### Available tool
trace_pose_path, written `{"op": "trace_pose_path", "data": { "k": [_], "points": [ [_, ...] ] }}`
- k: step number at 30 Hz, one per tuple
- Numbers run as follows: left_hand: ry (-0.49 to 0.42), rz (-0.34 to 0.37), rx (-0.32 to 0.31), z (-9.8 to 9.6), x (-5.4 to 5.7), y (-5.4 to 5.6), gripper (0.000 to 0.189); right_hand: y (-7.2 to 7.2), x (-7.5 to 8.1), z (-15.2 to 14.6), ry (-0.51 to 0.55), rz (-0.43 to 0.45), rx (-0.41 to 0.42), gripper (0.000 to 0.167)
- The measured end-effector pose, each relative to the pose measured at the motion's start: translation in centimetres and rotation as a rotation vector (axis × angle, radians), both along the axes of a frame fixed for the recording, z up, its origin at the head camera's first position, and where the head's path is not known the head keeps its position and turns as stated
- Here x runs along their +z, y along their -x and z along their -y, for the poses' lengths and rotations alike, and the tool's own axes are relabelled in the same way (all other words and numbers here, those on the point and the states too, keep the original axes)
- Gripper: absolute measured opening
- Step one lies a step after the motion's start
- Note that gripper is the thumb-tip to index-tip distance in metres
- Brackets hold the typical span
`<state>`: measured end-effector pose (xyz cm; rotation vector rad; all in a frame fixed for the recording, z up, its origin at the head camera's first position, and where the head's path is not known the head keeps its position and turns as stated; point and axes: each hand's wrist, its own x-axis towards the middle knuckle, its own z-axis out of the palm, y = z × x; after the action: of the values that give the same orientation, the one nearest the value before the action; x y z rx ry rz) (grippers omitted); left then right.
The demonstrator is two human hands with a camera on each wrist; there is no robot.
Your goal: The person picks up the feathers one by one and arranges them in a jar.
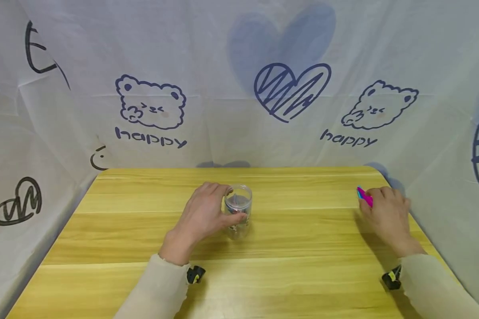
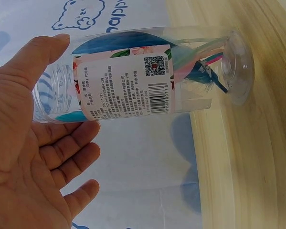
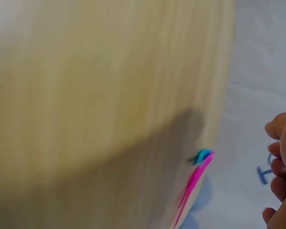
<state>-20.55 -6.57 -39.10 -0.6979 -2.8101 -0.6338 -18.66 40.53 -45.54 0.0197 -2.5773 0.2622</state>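
Observation:
Upright at the middle of the table is a clear plastic jar (image 1: 238, 230) with an open top. My left hand (image 1: 201, 210) grips it near the rim, the thumb on one side and fingers on the other. In the left wrist view the jar (image 2: 190, 102) has a printed flowered label, and blue, green and pink feathers (image 2: 202, 74) show inside. My right hand (image 1: 389, 215) is over the table's right side, close to a pink and blue feather pair (image 1: 366, 197). In the right wrist view those feathers (image 3: 194, 179) lie apart from the loosely bent fingers (image 3: 276, 126).
The wooden table (image 1: 299, 274) has a rounded far right corner and an edge just beyond the right hand. White cloth (image 1: 223, 133) printed with bears and hearts hangs behind and along both sides.

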Motion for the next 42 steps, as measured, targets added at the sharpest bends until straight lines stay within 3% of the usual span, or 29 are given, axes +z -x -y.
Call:
{"op": "trace_pose_path", "data": {
  "k": [8, 14, 20, 29, 37, 42],
  "points": [
    [0.005, 0.001, -0.002, 0.1, 0.0, 0.0, 0.077, 0.1, -1.5, -2.1, -0.1, 0.119, -0.047, 0.03],
    [0.007, 0.0, -0.002, 0.1, 0.0, 0.1, 0.078, -0.1, -1.7, -3.0, -0.184, 0.168, -0.07, 0.028],
    [0.007, 0.007, 0.0, 0.0, 0.0, 0.2, 0.078, -0.1, -1.5, -4.1, -0.182, 0.284, -0.102, 0.027],
    [0.002, 0.002, -0.001, 0.0, 0.0, 0.0, 0.078, 0.6, -1.8, -4.6, -0.217, 0.388, -0.078, 0.03],
    [-0.004, 0.0, 0.001, 0.0, 0.0, -0.1, 0.078, 1.2, -1.9, -3.9, -0.194, 0.35, -0.043, 0.028],
    [0.001, -0.005, 0.001, 0.0, 0.0, -0.1, 0.077, 1.6, -1.3, -3.6, -0.173, 0.408, -0.022, 0.025]
  ]
}}
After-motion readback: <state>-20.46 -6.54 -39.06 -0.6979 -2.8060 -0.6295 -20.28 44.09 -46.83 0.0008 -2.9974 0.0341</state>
